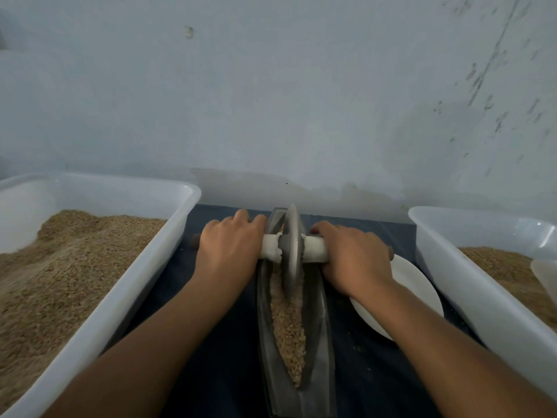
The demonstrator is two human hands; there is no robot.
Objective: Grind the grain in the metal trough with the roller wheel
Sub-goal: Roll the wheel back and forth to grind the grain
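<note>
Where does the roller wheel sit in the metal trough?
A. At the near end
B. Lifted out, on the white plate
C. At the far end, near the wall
C: the roller wheel stands at the far end of the metal trough, with grain lying nearer.

Handle ends (195, 241) mostly covered by both hands, plate (416, 285) partly under the right wrist, left tub (120, 182) and right tub (452, 215) cut off by the frame edges, trough (319, 372) near end cropped at the bottom, scoop (542, 273) in right tub cut off.

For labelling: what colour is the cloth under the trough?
Dark navy blue cloth, seen in the head view.
</note>
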